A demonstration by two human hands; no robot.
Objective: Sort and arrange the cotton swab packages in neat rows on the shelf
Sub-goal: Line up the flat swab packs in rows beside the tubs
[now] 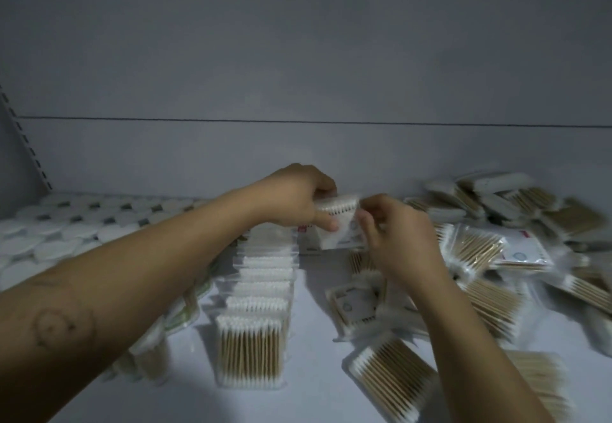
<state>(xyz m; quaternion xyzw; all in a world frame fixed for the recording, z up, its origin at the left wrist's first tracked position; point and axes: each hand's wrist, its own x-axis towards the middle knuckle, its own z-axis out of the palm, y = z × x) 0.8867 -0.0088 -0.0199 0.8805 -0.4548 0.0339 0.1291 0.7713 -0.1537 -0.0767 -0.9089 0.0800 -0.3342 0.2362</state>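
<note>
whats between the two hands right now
A single cotton swab package, gripped by the left hand and pinched by the right hand, seen in the head view.

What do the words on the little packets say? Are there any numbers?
Nothing can be read here.
Label on the flat package at the right: a red mark and a blue ring, print too blurred.
Label on the package beside the right forearm: too blurred.
Label on the held package in the left hand and right hand: too blurred.
</note>
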